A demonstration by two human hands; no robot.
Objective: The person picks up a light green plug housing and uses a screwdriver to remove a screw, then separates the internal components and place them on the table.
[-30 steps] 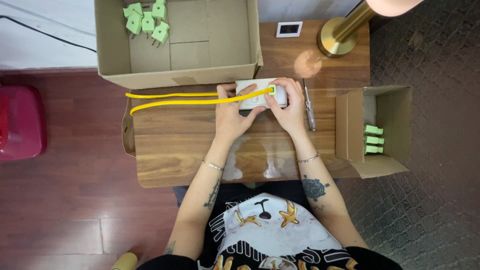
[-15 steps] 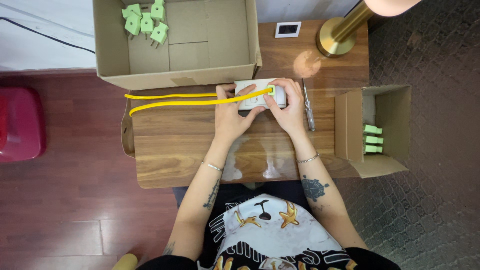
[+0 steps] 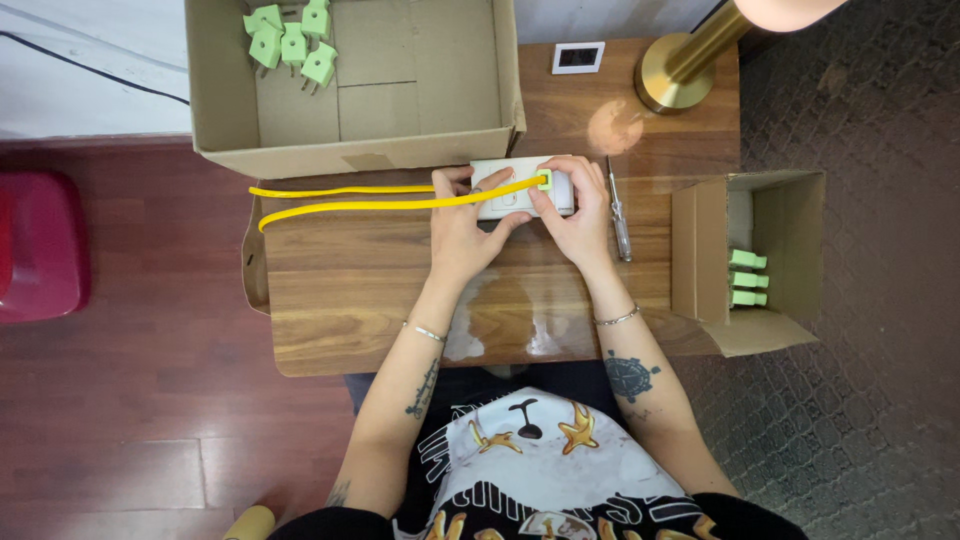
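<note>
Bright, even light fills the frame. The lamp at the upper right throws a round glowing spot onto the desk. Pale glare patches sit on the wood near the lower centre. Focus is sharp throughout; shadows are soft.

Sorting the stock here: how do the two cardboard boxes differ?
The big box at the table's far edge stands with its opening up; the small box at the right edge lies on its side, opening to the right. The big box holds loose green plugs in one corner; the small box holds green plugs in a neat stack. Both are plain brown cardboard.
</note>
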